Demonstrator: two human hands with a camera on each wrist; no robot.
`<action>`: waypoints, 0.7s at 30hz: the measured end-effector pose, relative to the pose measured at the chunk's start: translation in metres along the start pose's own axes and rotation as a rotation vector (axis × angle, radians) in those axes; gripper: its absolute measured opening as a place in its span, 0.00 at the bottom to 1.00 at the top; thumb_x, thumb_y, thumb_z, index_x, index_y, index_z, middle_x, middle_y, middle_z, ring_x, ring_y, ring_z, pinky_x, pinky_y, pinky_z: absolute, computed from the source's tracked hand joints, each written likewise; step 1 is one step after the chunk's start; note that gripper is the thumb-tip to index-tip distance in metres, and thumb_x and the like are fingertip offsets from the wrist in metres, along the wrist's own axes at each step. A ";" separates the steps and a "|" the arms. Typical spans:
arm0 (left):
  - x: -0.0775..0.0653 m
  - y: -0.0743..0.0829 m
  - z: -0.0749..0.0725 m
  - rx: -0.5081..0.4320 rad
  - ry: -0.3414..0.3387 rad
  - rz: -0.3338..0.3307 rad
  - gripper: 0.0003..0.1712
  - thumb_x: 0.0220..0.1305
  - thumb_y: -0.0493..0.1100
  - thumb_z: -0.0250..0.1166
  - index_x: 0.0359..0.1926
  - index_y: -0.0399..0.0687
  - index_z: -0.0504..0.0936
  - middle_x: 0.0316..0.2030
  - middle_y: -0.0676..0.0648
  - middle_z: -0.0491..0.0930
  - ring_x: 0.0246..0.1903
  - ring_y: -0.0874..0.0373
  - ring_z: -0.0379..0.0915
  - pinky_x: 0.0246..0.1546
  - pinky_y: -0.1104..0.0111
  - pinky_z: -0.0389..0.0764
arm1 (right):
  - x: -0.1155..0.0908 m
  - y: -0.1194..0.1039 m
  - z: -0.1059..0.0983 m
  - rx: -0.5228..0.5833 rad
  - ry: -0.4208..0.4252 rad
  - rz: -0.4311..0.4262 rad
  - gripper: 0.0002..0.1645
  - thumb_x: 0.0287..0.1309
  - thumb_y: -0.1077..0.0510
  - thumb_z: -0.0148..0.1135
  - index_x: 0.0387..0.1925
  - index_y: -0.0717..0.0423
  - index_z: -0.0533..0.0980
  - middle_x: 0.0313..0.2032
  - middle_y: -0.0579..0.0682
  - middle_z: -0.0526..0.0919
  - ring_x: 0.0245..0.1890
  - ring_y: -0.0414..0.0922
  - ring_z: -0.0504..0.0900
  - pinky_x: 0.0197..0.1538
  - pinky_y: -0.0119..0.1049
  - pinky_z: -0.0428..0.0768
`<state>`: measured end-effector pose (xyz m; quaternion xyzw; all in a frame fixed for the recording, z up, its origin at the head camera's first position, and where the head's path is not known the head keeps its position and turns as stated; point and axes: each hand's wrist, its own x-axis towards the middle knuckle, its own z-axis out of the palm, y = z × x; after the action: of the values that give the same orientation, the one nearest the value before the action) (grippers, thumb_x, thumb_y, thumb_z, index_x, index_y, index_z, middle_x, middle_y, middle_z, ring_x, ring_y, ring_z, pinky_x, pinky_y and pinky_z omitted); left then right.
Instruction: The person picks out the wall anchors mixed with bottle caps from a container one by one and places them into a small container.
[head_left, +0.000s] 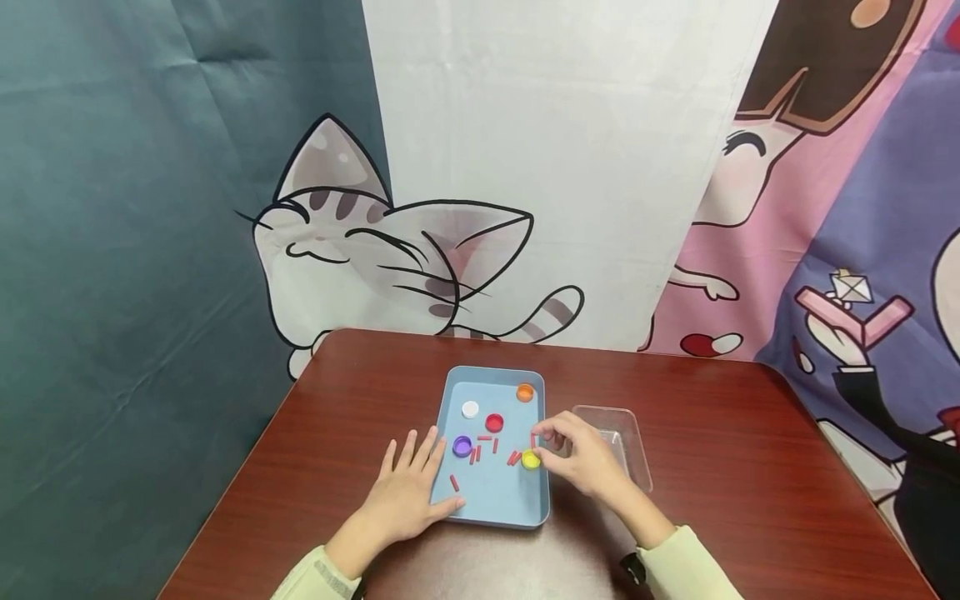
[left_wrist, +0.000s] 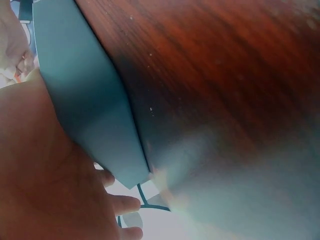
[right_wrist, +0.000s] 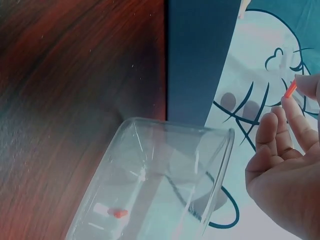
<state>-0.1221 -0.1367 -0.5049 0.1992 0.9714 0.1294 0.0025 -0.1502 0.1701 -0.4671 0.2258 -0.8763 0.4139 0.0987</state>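
A blue tray (head_left: 491, 508) holds bottle-cap-like rounds and several short red sticks (head_left: 478, 453). My left hand (head_left: 405, 492) is spread over the tray's left edge, fingers straight, with its thumb reaching over the near left corner. Above the tray's right side, my right hand (head_left: 577, 454) pinches one small red stick (right_wrist: 291, 89) between thumb and finger. Just below those fingertips sits the yellow cap (head_left: 531, 459). The purple cap (head_left: 462, 447) lies near the left fingers.
Right of the tray stands a clear plastic box (head_left: 639, 454), partly behind my right hand; a small red piece (right_wrist: 118, 213) shows in it. The tray also holds a red cap (head_left: 494, 422), a white cap (head_left: 470, 409) and an orange cap (head_left: 525, 392). A brown wooden table (head_left: 360, 392) carries everything.
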 end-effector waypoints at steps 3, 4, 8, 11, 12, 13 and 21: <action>0.001 -0.002 0.003 -0.011 0.016 0.010 0.55 0.63 0.73 0.60 0.77 0.40 0.60 0.78 0.38 0.53 0.76 0.32 0.46 0.71 0.34 0.46 | 0.001 0.003 -0.002 0.008 -0.002 -0.009 0.14 0.51 0.62 0.77 0.40 0.48 0.84 0.30 0.47 0.78 0.31 0.40 0.76 0.34 0.31 0.77; 0.001 -0.002 0.004 -0.010 0.021 0.012 0.55 0.63 0.73 0.60 0.77 0.40 0.60 0.78 0.39 0.53 0.76 0.32 0.46 0.71 0.34 0.46 | 0.001 0.004 -0.002 0.009 -0.004 -0.012 0.14 0.51 0.63 0.77 0.40 0.48 0.84 0.30 0.46 0.78 0.31 0.40 0.76 0.34 0.31 0.77; 0.001 -0.003 0.006 -0.002 0.030 0.017 0.56 0.63 0.74 0.59 0.77 0.40 0.59 0.78 0.39 0.53 0.76 0.33 0.47 0.71 0.34 0.46 | -0.001 0.009 -0.005 0.018 -0.011 -0.046 0.15 0.52 0.64 0.76 0.41 0.50 0.84 0.31 0.49 0.78 0.31 0.41 0.76 0.34 0.31 0.78; 0.001 -0.002 0.005 -0.015 0.030 0.023 0.56 0.63 0.74 0.59 0.77 0.39 0.60 0.78 0.38 0.54 0.75 0.32 0.47 0.70 0.34 0.46 | -0.001 0.012 -0.010 0.020 -0.015 -0.063 0.15 0.52 0.64 0.76 0.42 0.50 0.84 0.31 0.48 0.79 0.31 0.41 0.76 0.33 0.31 0.77; 0.000 -0.001 0.003 -0.017 0.025 0.021 0.56 0.63 0.74 0.59 0.76 0.39 0.60 0.78 0.38 0.54 0.76 0.32 0.47 0.70 0.34 0.46 | -0.002 0.013 -0.012 0.015 -0.014 -0.064 0.15 0.52 0.63 0.76 0.42 0.49 0.84 0.31 0.47 0.79 0.31 0.41 0.76 0.33 0.31 0.77; 0.000 -0.001 0.002 -0.016 0.019 0.019 0.56 0.63 0.74 0.59 0.76 0.39 0.60 0.78 0.38 0.54 0.76 0.31 0.47 0.70 0.34 0.46 | -0.002 0.014 -0.013 0.011 -0.012 -0.070 0.15 0.52 0.63 0.76 0.42 0.49 0.84 0.31 0.46 0.79 0.31 0.41 0.76 0.32 0.32 0.77; -0.001 0.002 -0.003 0.017 -0.008 -0.003 0.55 0.64 0.75 0.57 0.77 0.41 0.59 0.79 0.40 0.52 0.76 0.34 0.46 0.72 0.36 0.47 | -0.004 0.024 -0.028 -0.001 0.005 -0.103 0.14 0.53 0.65 0.75 0.41 0.50 0.84 0.30 0.42 0.78 0.31 0.42 0.77 0.32 0.31 0.77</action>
<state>-0.1210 -0.1358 -0.5018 0.1982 0.9727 0.1204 0.0051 -0.1584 0.2057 -0.4669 0.2694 -0.8636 0.4083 0.1221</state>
